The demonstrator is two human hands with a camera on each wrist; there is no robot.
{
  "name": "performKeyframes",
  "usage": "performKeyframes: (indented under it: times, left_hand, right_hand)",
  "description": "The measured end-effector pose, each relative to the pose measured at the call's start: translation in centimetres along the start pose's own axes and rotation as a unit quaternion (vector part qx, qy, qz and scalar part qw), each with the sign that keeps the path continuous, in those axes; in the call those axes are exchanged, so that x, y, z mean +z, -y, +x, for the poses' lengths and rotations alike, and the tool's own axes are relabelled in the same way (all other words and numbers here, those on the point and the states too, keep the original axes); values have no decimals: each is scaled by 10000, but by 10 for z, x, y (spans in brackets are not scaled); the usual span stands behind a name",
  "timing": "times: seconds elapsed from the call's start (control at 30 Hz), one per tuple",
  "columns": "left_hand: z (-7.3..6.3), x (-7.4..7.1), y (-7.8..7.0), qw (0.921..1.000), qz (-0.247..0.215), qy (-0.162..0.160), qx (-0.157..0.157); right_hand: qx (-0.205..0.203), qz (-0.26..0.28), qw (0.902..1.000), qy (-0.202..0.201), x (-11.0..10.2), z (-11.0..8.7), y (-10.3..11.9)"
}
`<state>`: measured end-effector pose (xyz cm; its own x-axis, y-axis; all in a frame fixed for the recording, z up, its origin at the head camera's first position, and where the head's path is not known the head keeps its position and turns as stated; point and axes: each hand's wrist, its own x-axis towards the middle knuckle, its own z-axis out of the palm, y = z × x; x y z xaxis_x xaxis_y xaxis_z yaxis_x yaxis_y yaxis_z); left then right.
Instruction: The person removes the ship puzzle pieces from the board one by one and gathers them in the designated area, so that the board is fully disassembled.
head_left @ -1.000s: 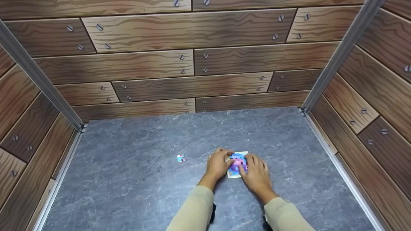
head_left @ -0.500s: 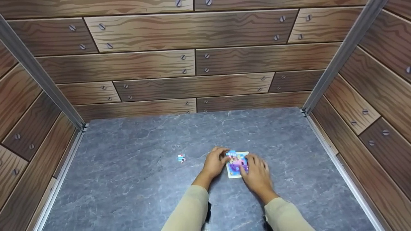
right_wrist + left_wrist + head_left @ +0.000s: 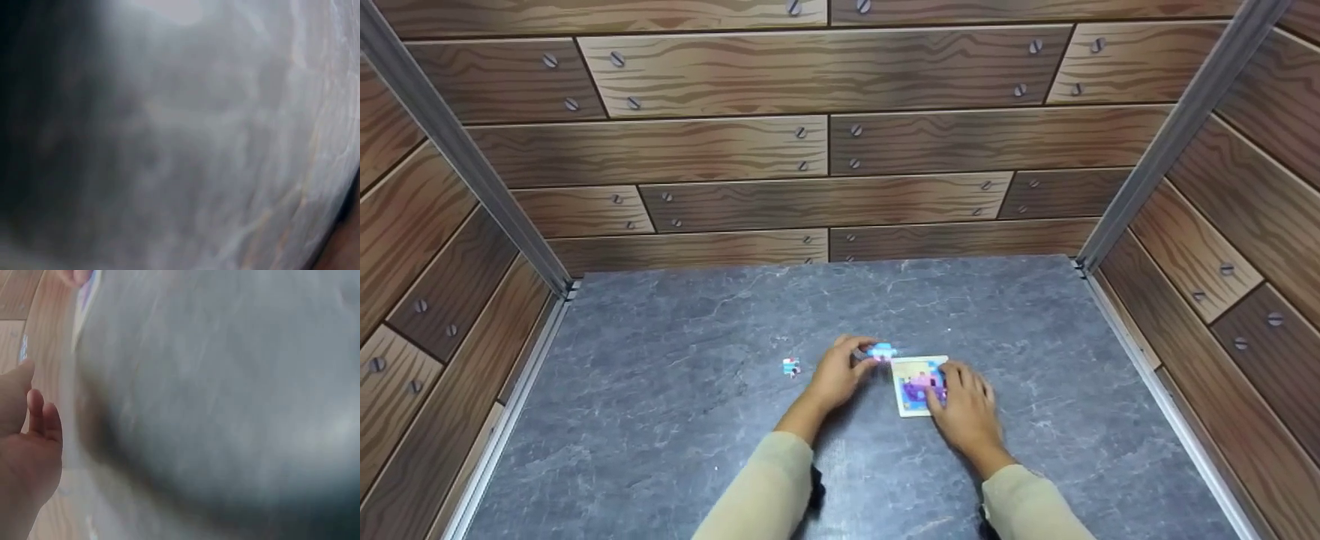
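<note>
In the head view my left hand (image 3: 834, 375) pinches a small light-blue, white and pink jigsaw section (image 3: 882, 352) between thumb and fingers. It is held just off the upper left corner of a puzzle board (image 3: 901, 405), a pale-rimmed tray with a pink, purple and blue picture. The board's upper left part shows bare pale backing. My right hand (image 3: 969, 411) rests over the board's right edge, thumb on the picture, covering that side. Further left lies another small blue, white and red puzzle piece (image 3: 790, 367). The left wrist view catches the held section (image 3: 23, 347) edge-on.
A grey marbled tabletop (image 3: 675, 360) lies under everything. Wood-plank-patterned panels (image 3: 720, 142) stand at the back and on both sides, with metal rails (image 3: 1132, 322) along the edges. The right wrist view shows mostly blurred tabletop.
My left hand has lifted the jigsaw section out of the board and moved it left, baring the backing there. The right hand stays on the board. The view has shifted slightly.
</note>
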<state>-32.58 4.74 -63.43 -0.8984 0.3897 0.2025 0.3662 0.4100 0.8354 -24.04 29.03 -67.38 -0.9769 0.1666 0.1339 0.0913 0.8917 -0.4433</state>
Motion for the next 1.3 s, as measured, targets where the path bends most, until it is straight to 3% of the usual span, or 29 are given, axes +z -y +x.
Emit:
performKeyframes:
  times: [0.17,0.3,0.4,0.57,0.73,1.07,1.3]
  left_hand:
    - [-4,-38,16,9974,699,-98,161]
    - [-6,-62,28,9925,1183,-202,-243]
    - [-8,-70,33,9891,1332,-77,-623]
    - [-12,-69,38,9853,1455,159,-879]
    - [-15,-65,45,9845,1441,159,-985]
    - [-16,-63,52,9872,1360,13,-833]
    - [-13,-61,54,9886,1203,-22,-904]
  right_hand:
    - [-61,38,10000,-21,1,0,-1]
    - [-51,64,10000,-35,1,0,-1]
    - [-1,54,10000,-61,1,0,-1]
    - [-109,23,9997,-234,1,-1,1]
    - [-175,2,9995,-277,1,-2,4]
    - [-144,-25,9997,-176,-1,-2,4]
    - [-97,-17,9999,-130,-1,-2,1]
